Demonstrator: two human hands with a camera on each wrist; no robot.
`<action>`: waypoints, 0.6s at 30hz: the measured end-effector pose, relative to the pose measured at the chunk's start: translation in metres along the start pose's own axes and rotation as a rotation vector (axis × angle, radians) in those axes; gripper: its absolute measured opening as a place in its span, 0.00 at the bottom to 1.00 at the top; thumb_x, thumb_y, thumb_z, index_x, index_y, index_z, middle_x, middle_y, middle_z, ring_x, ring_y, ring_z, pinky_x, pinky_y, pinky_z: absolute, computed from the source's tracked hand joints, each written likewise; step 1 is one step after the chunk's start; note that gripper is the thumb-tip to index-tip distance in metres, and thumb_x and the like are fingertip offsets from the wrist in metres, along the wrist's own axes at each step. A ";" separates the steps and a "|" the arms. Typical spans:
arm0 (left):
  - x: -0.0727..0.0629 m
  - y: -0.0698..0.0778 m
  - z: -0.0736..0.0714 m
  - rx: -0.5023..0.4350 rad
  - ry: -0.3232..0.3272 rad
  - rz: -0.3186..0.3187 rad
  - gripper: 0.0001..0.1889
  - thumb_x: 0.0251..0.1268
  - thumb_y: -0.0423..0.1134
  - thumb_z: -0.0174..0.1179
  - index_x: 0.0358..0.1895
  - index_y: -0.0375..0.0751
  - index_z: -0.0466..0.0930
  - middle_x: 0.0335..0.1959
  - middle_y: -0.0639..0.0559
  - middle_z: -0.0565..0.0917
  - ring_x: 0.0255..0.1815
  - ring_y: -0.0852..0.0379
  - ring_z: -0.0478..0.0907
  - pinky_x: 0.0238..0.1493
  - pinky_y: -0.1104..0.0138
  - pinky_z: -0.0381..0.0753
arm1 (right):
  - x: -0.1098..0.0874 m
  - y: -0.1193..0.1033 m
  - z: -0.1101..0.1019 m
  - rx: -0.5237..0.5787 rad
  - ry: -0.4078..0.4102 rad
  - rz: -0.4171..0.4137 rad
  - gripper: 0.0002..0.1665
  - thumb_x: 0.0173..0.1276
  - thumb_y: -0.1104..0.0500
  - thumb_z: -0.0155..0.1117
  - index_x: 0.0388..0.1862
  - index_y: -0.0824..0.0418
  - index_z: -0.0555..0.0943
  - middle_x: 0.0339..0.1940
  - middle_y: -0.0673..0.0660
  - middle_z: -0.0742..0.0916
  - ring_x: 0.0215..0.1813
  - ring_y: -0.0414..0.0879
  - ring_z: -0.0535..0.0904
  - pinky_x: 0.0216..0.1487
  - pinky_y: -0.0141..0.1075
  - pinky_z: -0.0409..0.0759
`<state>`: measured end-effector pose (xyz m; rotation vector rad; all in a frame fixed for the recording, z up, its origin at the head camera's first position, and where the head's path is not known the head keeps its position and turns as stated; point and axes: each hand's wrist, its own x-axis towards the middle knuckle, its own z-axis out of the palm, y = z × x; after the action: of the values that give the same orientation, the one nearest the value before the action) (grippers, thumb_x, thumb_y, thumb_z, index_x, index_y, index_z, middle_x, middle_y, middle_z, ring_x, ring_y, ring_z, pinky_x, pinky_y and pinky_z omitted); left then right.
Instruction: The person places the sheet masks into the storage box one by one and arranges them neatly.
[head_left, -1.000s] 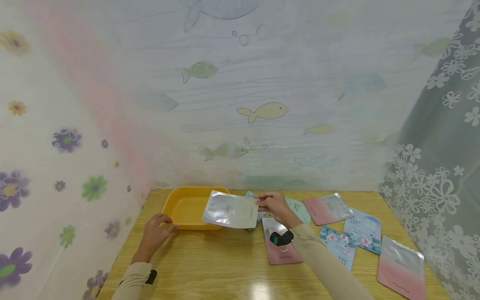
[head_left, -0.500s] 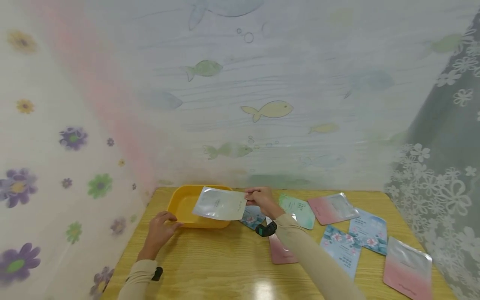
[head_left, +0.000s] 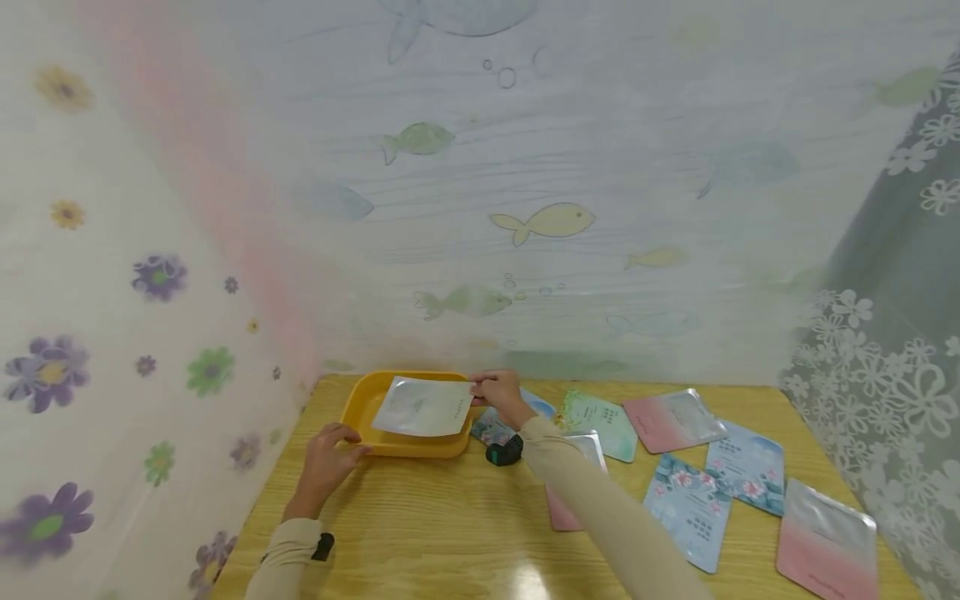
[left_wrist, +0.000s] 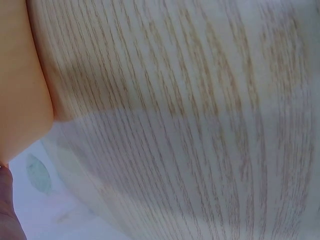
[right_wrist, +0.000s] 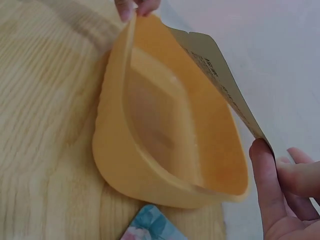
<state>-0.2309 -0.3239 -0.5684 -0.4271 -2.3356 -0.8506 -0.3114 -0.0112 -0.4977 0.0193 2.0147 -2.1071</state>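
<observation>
My right hand (head_left: 501,396) pinches a silver and pale green face mask packet (head_left: 420,408) by its right edge. The packet is held over the yellow plastic basin (head_left: 416,450), covering much of its opening in the head view. From the right wrist, the packet's printed gold back (right_wrist: 215,62) shows above the basin's far rim, with thumb and fingers on its end. My left hand (head_left: 326,462) grips the basin's front left rim; its fingertips (right_wrist: 145,6) show there from the right wrist. The basin's visible inner floor (right_wrist: 150,110) holds nothing.
A blue floral packet (head_left: 491,427) lies right of the basin. A pink and silver packet (head_left: 562,508) is partly hidden under my right sleeve. Further right lie a green packet (head_left: 600,421), pink ones (head_left: 663,425) and blue ones (head_left: 693,517). A patterned curtain (head_left: 600,333) stands behind the table.
My right hand has moved left and carried the packet over the basin, uncovering more of the blue floral packet. My left hand stays on the rim. The head view has shifted slightly.
</observation>
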 end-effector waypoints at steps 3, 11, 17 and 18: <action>0.000 0.001 -0.003 0.004 0.009 -0.010 0.16 0.30 0.31 0.80 0.21 0.39 0.79 0.25 0.48 0.78 0.27 0.50 0.76 0.29 0.53 0.76 | 0.005 0.001 0.011 0.006 -0.010 -0.009 0.14 0.65 0.74 0.57 0.49 0.75 0.80 0.42 0.68 0.83 0.29 0.52 0.84 0.47 0.52 0.79; -0.002 0.006 -0.007 -0.016 -0.082 -0.177 0.12 0.38 0.33 0.78 0.24 0.42 0.81 0.28 0.51 0.78 0.31 0.50 0.77 0.37 0.51 0.78 | 0.011 0.001 0.032 -0.066 -0.011 -0.080 0.13 0.64 0.76 0.54 0.45 0.74 0.82 0.43 0.72 0.81 0.32 0.62 0.81 0.37 0.45 0.83; 0.000 0.007 -0.006 -0.027 -0.111 -0.220 0.12 0.41 0.34 0.77 0.25 0.43 0.80 0.29 0.52 0.78 0.34 0.50 0.77 0.41 0.49 0.77 | 0.021 0.013 0.039 -0.122 0.069 -0.118 0.13 0.64 0.76 0.54 0.41 0.71 0.84 0.40 0.70 0.83 0.27 0.57 0.80 0.29 0.38 0.82; 0.000 0.007 -0.006 -0.025 -0.109 -0.210 0.12 0.40 0.34 0.77 0.24 0.43 0.80 0.29 0.52 0.78 0.33 0.49 0.77 0.41 0.49 0.77 | 0.022 0.015 0.040 -0.135 0.089 -0.132 0.13 0.63 0.76 0.53 0.41 0.71 0.84 0.40 0.69 0.84 0.25 0.55 0.80 0.27 0.37 0.81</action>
<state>-0.2254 -0.3227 -0.5619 -0.2460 -2.5048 -0.9774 -0.3243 -0.0549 -0.5140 -0.0447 2.2642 -2.0752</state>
